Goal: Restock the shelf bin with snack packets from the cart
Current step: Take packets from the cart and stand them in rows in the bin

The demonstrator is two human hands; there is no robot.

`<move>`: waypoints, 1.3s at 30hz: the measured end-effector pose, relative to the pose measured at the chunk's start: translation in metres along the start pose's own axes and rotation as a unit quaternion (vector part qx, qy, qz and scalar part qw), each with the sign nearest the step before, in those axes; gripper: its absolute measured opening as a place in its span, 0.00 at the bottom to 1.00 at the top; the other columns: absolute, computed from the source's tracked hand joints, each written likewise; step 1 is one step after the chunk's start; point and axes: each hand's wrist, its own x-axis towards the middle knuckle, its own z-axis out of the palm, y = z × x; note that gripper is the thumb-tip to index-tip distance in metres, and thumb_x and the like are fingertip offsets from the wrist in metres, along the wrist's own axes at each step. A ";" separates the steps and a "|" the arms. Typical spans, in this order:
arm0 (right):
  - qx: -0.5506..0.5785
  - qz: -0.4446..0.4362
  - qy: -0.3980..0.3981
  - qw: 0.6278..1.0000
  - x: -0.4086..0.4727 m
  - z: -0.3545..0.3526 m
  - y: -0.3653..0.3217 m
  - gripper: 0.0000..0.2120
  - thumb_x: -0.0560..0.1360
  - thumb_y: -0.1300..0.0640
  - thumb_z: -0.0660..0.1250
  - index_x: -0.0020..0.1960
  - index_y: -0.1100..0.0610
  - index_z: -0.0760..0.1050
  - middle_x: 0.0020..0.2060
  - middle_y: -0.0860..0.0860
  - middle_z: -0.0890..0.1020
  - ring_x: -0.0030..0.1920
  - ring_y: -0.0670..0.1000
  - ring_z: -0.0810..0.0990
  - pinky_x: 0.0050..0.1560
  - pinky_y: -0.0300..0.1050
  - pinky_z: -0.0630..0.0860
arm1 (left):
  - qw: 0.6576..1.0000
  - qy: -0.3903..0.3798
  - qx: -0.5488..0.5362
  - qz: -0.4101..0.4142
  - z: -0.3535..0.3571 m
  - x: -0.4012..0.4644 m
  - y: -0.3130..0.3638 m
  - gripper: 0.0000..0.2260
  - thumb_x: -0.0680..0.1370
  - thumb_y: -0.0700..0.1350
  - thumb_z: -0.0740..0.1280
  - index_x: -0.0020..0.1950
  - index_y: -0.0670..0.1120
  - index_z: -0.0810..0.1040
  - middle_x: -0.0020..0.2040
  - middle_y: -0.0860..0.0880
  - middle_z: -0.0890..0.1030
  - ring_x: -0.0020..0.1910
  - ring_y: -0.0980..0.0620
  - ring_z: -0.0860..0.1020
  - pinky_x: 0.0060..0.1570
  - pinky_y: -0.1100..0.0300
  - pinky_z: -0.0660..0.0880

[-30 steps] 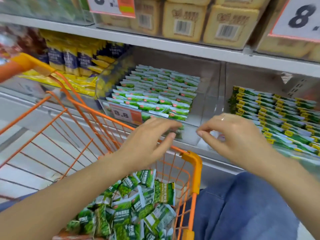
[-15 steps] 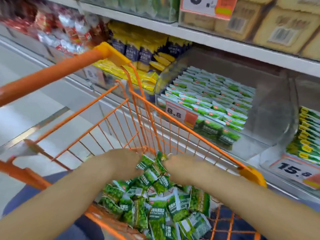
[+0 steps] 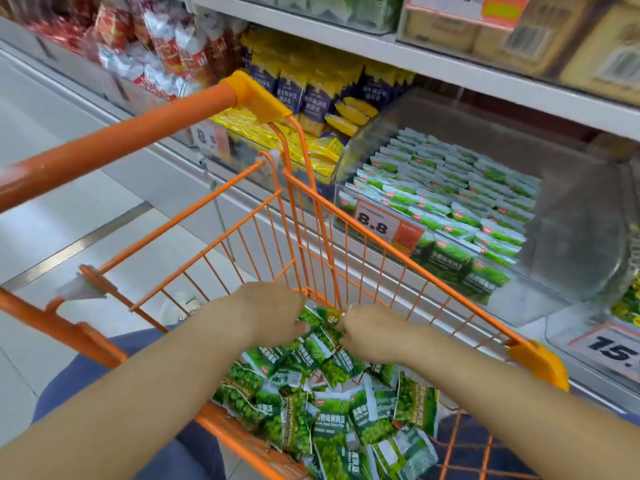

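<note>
Snack packets (image 3: 332, 403) fill the orange cart (image 3: 363, 237); both hands' grip among them is hidden; bin tag (image 3: 377, 223) reads 8.8.

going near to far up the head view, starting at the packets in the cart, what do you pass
loose green packets in the orange cart → left hand and right hand gathering them → price tag 8.8 → shelf bin of stacked green packets → upper shelf
</note>
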 end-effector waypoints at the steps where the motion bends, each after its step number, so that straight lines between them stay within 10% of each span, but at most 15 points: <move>1: 0.053 -0.014 0.023 0.998 -0.010 -0.011 0.001 0.15 0.80 0.56 0.58 0.61 0.56 0.79 0.54 0.57 0.79 0.47 0.57 0.80 0.47 0.50 0.79 | 1.000 0.023 -0.015 -0.001 -0.001 0.000 -0.001 0.20 0.82 0.57 0.55 0.69 0.46 0.68 0.59 0.46 0.77 0.56 0.45 0.76 0.51 0.52 0.75; 5: 0.381 -0.063 0.114 0.915 -0.066 -0.045 0.011 0.10 0.79 0.56 0.64 0.54 0.48 0.83 0.38 0.53 0.80 0.34 0.54 0.79 0.31 0.40 0.72 | 0.978 0.092 -0.183 0.028 -0.009 -0.004 -0.003 0.24 0.79 0.59 0.61 0.69 0.46 0.68 0.63 0.47 0.75 0.61 0.47 0.74 0.58 0.54 0.72; 8: 0.579 -0.072 0.115 0.804 -0.107 -0.053 0.021 0.07 0.75 0.57 0.70 0.51 0.49 0.84 0.30 0.58 0.77 0.31 0.57 0.73 0.27 0.40 0.69 | 0.879 0.112 -0.451 0.102 -0.021 -0.014 0.005 0.17 0.73 0.55 0.71 0.56 0.47 0.78 0.53 0.48 0.83 0.50 0.50 0.81 0.54 0.52 0.75; 14: 0.612 -0.049 0.291 0.734 -0.144 -0.046 0.029 0.18 0.64 0.49 0.74 0.45 0.56 0.69 0.33 0.49 0.78 0.35 0.47 0.81 0.27 0.43 0.71 | 0.757 0.137 -0.627 0.125 -0.054 -0.028 0.038 0.10 0.73 0.47 0.72 0.52 0.48 0.77 0.43 0.46 0.86 0.46 0.49 0.84 0.50 0.50 0.81; 20: 0.507 0.019 0.388 0.770 -0.183 -0.056 0.059 0.33 0.59 0.40 0.72 0.63 0.39 0.68 0.41 0.44 0.80 0.40 0.37 0.77 0.44 0.34 0.71 | 0.775 0.151 -0.583 0.190 -0.088 -0.020 0.091 0.03 0.75 0.39 0.70 0.45 0.42 0.77 0.33 0.49 0.83 0.37 0.54 0.81 0.41 0.57 0.81; 26: 0.459 0.027 0.385 0.800 -0.236 -0.048 0.110 0.13 0.63 0.53 0.75 0.46 0.49 0.80 0.40 0.44 0.84 0.41 0.40 0.80 0.42 0.33 0.73 | 0.784 0.186 -0.531 0.262 -0.104 0.009 0.179 0.05 0.74 0.38 0.71 0.41 0.46 0.78 0.28 0.56 0.76 0.30 0.58 0.73 0.35 0.66 0.71; 32: 0.293 0.192 0.523 0.777 -0.296 -0.030 0.174 0.12 0.68 0.59 0.76 0.40 0.43 0.78 0.36 0.34 0.79 0.37 0.32 0.76 0.40 0.22 0.67 | 0.841 0.382 -0.241 0.299 -0.116 0.044 0.246 0.11 0.77 0.55 0.59 0.52 0.52 0.77 0.51 0.53 0.80 0.55 0.53 0.75 0.54 0.54 0.72; 36: 0.292 0.261 0.506 0.769 -0.306 -0.015 0.215 0.09 0.69 0.54 0.75 0.49 0.49 0.81 0.43 0.40 0.80 0.42 0.37 0.75 0.41 0.24 0.66 | 0.902 0.333 -0.108 0.254 -0.109 0.079 0.266 0.18 0.81 0.53 0.59 0.70 0.53 0.67 0.79 0.45 0.51 0.75 0.47 0.56 0.69 0.55 0.58; 39: 0.278 0.263 0.421 0.822 -0.291 -0.002 0.231 0.12 0.71 0.54 0.74 0.54 0.53 0.82 0.48 0.41 0.79 0.50 0.40 0.76 0.48 0.31 0.69 | 0.899 0.334 -0.123 0.254 -0.095 0.092 0.271 0.17 0.82 0.48 0.58 0.71 0.55 0.66 0.79 0.48 0.40 0.67 0.44 0.68 0.53 0.56 0.67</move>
